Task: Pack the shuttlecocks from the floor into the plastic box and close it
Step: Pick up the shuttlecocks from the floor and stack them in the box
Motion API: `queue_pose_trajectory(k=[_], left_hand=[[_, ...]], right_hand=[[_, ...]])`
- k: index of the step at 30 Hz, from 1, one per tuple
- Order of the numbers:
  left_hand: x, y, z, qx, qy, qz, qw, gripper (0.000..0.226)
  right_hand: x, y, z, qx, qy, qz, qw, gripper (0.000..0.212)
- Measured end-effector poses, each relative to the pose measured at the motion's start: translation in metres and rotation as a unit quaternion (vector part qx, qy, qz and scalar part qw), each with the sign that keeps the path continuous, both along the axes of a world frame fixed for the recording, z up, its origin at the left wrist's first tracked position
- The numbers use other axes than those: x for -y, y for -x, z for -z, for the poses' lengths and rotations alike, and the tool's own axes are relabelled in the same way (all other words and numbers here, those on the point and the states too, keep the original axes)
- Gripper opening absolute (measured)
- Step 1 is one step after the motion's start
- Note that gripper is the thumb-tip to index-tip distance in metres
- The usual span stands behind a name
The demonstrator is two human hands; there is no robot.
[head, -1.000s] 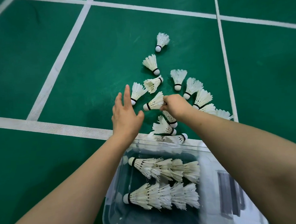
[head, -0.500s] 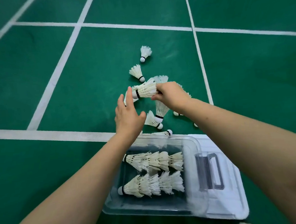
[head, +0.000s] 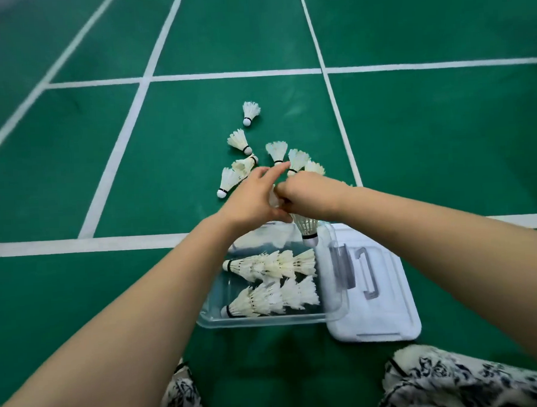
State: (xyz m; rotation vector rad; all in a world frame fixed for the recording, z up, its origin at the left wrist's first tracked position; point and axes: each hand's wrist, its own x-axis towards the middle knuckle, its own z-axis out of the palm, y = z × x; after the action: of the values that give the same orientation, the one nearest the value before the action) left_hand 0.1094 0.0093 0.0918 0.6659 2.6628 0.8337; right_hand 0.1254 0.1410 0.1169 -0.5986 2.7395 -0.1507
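2 rows of stacked shuttlecocks [head: 273, 262] lie inside plastic box [head: 267, 321]; lid [head: 388, 321] at box's 3 o'clock. Right grip [head: 310, 195] curled round held shuttlecock [head: 306, 227], cork down, over box's far rim. Left grip [head: 251, 201] fingers stretched out, touching right grip. Loose shuttlecocks [head: 239, 141] on floor [head: 110, 305] at box's 12 o'clock.
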Motion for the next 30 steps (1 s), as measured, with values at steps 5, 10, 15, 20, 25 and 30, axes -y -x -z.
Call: queue_pose_trajectory(k=[5, 10, 15, 20, 25, 30], left_hand=[[0.015, -0.023, 0.001, 0.004, 0.139, 0.037, 0.99, 0.065], [0.025, -0.038, 0.012, 0.031, 0.112, -0.051, 0.992, 0.047], [0.022, -0.05, 0.035, 0.065, 0.089, -0.095, 0.989, 0.044], [0.011, -0.061, 0.066, 0.151, 0.033, -0.207, 0.966, 0.026], [-0.002, -0.066, 0.095, 0.262, -0.08, -0.351, 0.895, 0.027], [-0.022, -0.072, 0.111, 0.375, -0.155, -0.366, 0.838, 0.031]], right_hand=[[-0.001, -0.033, 0.007, 0.007, 0.014, -0.029, 0.999, 0.024], [-0.01, -0.036, 0.006, 0.001, 0.039, -0.011, 0.999, 0.028], [-0.019, -0.03, 0.012, -0.015, 0.063, 0.014, 0.998, 0.023], [-0.017, -0.026, 0.025, -0.005, 0.087, 0.039, 0.995, 0.027], [-0.02, -0.018, 0.035, 0.001, 0.119, 0.067, 0.991, 0.029], [-0.026, -0.007, 0.043, -0.009, 0.137, 0.088, 0.987, 0.029]])
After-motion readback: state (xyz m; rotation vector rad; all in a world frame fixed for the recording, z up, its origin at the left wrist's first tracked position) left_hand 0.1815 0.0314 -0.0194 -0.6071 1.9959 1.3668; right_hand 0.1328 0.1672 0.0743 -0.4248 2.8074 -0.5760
